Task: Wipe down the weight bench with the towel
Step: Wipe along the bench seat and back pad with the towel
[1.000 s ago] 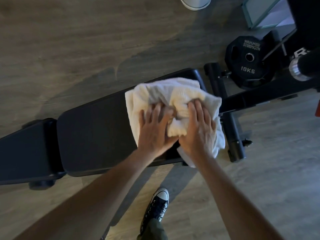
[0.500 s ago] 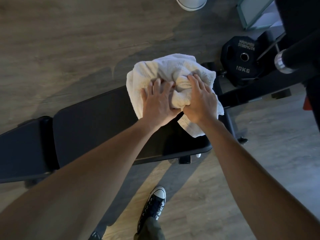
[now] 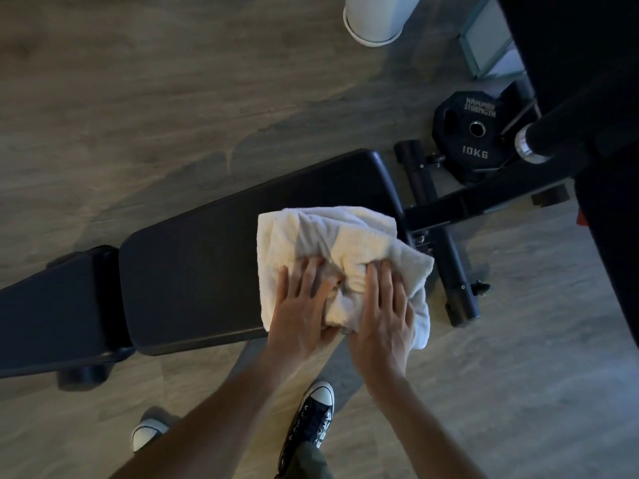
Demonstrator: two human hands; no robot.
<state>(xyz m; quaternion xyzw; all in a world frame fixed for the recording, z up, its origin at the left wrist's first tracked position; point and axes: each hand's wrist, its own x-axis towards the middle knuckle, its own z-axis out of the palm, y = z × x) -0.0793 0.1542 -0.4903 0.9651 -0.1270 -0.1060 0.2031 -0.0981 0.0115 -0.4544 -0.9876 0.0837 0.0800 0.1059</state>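
Observation:
A black padded weight bench (image 3: pixel 193 271) runs from the lower left to the centre right. A crumpled white towel (image 3: pixel 332 236) lies on the near right end of its long pad, hanging slightly over the right edge. My left hand (image 3: pixel 304 312) presses flat on the towel's near part, fingers spread. My right hand (image 3: pixel 383 316) presses beside it on the right, fingers bunching the cloth. A fold of towel is squeezed between both hands. The far strip of the pad (image 3: pixel 345 174) shows bare.
The bench's black foot bar (image 3: pixel 439 236) sticks out at the right. A 10 kg plate (image 3: pixel 477 133) leans behind it, beside a barbell end (image 3: pixel 529 143). A white round base (image 3: pixel 373 19) stands at the top. My two shoes (image 3: pixel 311 423) are on the wood floor.
Both hands pulled the towel back from the pad's far edge toward the near edge. The far part of the pad is now uncovered.

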